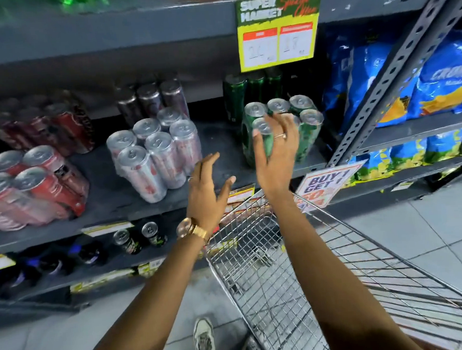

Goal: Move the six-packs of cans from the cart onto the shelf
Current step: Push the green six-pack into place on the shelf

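A green six-pack of cans (306, 128) stands on the grey shelf (101, 199) at its right end. My right hand (275, 150) rests against the pack's front cans, fingers spread over them. To its left, my left hand (207, 188) hovers open just off the shelf edge, holding nothing. A silver six-pack (155, 155) sits mid-shelf and a red six-pack (33, 184) lies at the left. The wire cart (297, 265) stands below my arms; its visible basket shows no packs.
More can packs stand at the back of the shelf. A yellow price sign (279, 31) hangs above the green pack. Blue snack bags (440, 81) fill the neighbouring rack behind a slanted metal upright (396, 64). Loose cans (136, 237) sit on the lower shelf.
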